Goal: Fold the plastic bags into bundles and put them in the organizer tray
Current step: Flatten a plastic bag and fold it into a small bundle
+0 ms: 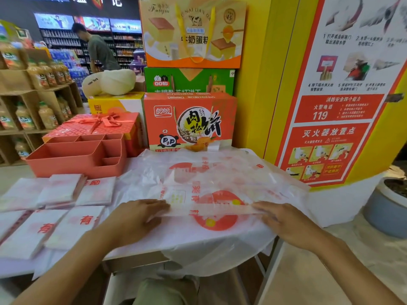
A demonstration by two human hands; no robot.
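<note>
Lower centre, the left hand (141, 216) and right hand (284, 221) press flat-fingered on the bag (220, 179): thin, slippery, probably springy, best held along its folded edge.

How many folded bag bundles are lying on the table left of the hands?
6 bundles visible: far row, in front of the organizer tray, left, middle, right; near row, left, middle, right. The far middle one looks stacked, so more may be hidden.

Bundles (19, 234) at the bench's (136, 259) left end run off-frame; the draped plastic bag (220, 179) hides its front-right corner.
</note>
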